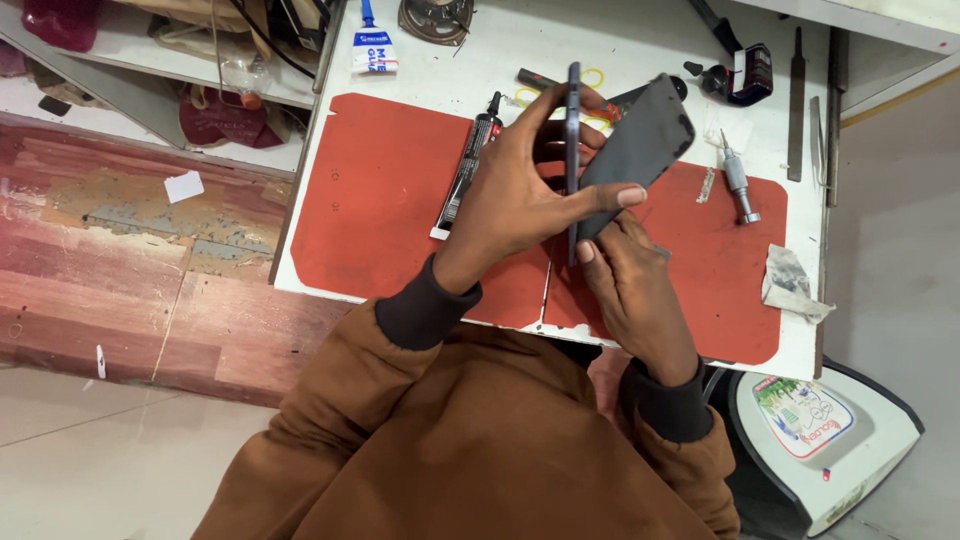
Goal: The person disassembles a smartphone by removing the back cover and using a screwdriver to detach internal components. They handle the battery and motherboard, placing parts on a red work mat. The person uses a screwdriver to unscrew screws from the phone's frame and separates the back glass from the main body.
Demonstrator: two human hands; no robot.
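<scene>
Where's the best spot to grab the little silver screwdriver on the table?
Grab the silver screwdriver around its thick ribbed handle, coming down from above. It lies flat on the red mat with open space on both sides, and its thin tip points away, so the fat middle is probably the easiest part to pinch.

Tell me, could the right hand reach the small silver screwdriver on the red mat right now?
Probably not freely: the right hand is holding the dark back panel, though the screwdriver lies uncovered on the red mat.
</scene>
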